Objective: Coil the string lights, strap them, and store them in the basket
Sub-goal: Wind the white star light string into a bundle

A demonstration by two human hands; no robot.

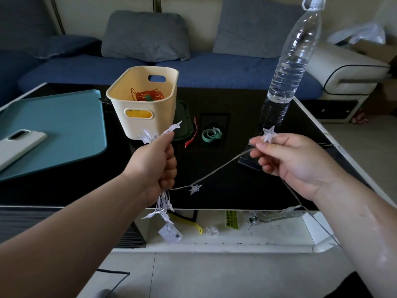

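My left hand (155, 166) grips a bundle of clear star string lights (163, 208); stars stick out above the fist and loops with a small clear battery box (170, 233) hang below it. A loose strand with one star (195, 188) runs from the fist to my right hand (290, 160), which pinches the wire just under another star (268, 133). More wire trails off past my right wrist over the table edge. The cream basket (137, 123) stands behind my left hand and holds an orange coil. A green strap (211, 134) and a red strap (192, 137) lie on the black table.
A tall clear water bottle (290, 67) stands at the right on the black table (225, 190). A teal tray (64, 130) with a white phone (19, 145) lies at the left. A blue sofa with grey cushions is behind. Small items lie on the shelf below the table's front edge.
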